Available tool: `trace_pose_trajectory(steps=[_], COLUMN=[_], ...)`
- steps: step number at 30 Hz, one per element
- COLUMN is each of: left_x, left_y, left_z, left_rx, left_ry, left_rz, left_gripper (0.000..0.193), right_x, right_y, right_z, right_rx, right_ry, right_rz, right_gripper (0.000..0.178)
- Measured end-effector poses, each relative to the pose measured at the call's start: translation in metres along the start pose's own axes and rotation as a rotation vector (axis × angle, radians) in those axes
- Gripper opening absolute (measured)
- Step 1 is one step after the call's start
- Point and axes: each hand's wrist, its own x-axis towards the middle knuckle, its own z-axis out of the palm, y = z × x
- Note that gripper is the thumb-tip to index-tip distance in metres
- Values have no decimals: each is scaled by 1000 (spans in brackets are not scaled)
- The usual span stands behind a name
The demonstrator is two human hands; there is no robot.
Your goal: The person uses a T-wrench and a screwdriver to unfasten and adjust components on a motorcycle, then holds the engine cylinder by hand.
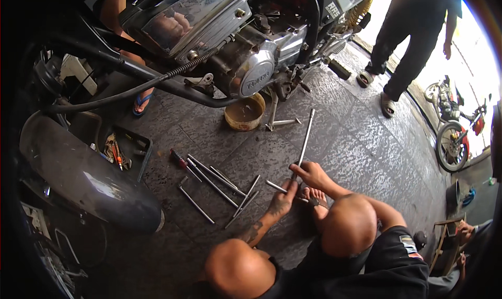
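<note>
The left hand (285, 195) and right hand (314, 174) both hold the T-wrench (305, 139), low over the floor (355, 147), just beside the person's bare foot. The left fingers wrap around the crossbar close to the joint; the right fingers close near the base of the shaft, thumb along it. The joint itself is hidden by the hands. The shaft points toward the floor's far edge, its tip clear of the bike.

As far as can be judged, the work is at a tool-handling stage: the wrench is in hand, but it turns nothing on the engine (264, 40). The round cover (257, 74) is on. The pan (243, 125) is set below it with murky liquid inside, so some draining may be done, though the liquid's source cannot be told.

Left of the hands, several rods (212, 183), an L-wrench (197, 205) and 1 red-handled screwdriver (180, 160) lie loose on the floor, near the tray's (148, 158) right edge. Orange-handled pliers (116, 153) lie inside the tray. These loose tools are not put away, and which bike parts need more work cannot be told.
</note>
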Motion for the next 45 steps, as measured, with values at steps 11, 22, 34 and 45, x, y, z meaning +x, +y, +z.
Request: trace_pose_trajectory(steps=[11,22,34,45], left_x=[-23,-25,-12,6], left_y=[-1,-34,1,-22], left_z=[11,-29,-86,-251], left_rx=[553,314,330,1255], left_ry=[-446,-217,518,1155], left_rz=[-111,-366,-265,-346], left_gripper=[37,34,22,33], right_x=[60,106,201,405], right_y=[91,183,137,77], right_z=[-46,-36,-29,-94], right_rx=[-1,-284,43,-142], right_ry=[324,-50,186,353], right_rz=[-107,-657,-442,-447], right_gripper=[32,18,22,20])
